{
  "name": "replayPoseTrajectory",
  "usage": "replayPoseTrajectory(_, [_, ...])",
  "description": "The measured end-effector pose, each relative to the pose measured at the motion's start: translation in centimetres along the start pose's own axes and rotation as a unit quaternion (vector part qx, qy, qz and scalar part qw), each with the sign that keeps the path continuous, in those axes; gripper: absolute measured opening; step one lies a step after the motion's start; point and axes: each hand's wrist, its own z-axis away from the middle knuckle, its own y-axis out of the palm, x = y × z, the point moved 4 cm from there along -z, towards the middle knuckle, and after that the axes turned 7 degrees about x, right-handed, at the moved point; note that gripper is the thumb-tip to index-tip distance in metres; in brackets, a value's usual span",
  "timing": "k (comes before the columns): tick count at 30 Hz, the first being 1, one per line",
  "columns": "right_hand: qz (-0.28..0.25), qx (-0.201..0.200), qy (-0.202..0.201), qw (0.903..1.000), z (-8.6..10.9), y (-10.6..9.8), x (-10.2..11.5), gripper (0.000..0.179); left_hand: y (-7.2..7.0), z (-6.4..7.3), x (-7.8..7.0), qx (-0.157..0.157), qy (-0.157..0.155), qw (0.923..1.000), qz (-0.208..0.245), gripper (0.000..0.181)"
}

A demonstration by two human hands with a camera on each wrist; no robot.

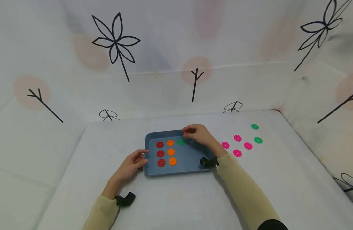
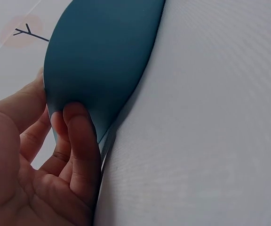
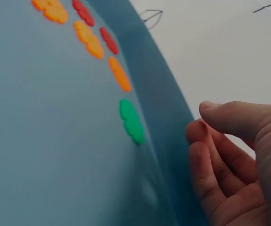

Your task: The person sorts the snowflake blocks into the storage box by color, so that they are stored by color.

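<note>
A blue-grey tray (image 1: 189,161) lies on the white table, holding a column of red flower-shaped discs (image 1: 160,154), a column of orange flower-shaped discs (image 1: 171,152) and one green flower-shaped disc (image 1: 180,141). At the tray's left side my left hand (image 1: 131,166) grips the edge. The left wrist view shows its curled fingers (image 2: 81,141) against the tray's outer wall. My right hand (image 1: 201,135) hovers by the far rim, close to the green disc. In the right wrist view its fingers are loosely bent, with nothing visible between them, and the green disc (image 3: 131,121) lies flat, apart from them.
Right of the tray several pink flower-shaped discs (image 1: 237,153) lie on the table (image 1: 179,201). Two more green discs (image 1: 258,140) lie beyond them. White cloth walls (image 1: 153,92) with drawn plants stand behind and at both sides.
</note>
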Motion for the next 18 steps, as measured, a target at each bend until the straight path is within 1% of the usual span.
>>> replayPoseTrajectory(5, [-0.013,-0.01,0.005,0.9999,0.5,-1.2,0.5,0.025,0.0,0.1,-0.1,0.001,0.003,1.0,-0.009,0.042])
replayPoseTrajectory(9, [-0.004,-0.031,0.008,0.9995,1.0,-2.7,0.5,0.027,-0.1,0.1,-0.1,-0.002,0.004,1.0,-0.006,0.042])
replayPoseTrajectory(13, [0.013,-0.049,0.021,0.9985,1.9,-4.3,-0.1,0.027,-0.1,0.1,0.0,0.001,0.004,1.0,-0.006,0.041])
replayPoseTrajectory(18, [0.022,-0.068,0.051,0.9961,4.1,-6.6,-1.5,0.03,0.1,-0.1,0.0,0.003,0.001,1.0,-0.007,0.041])
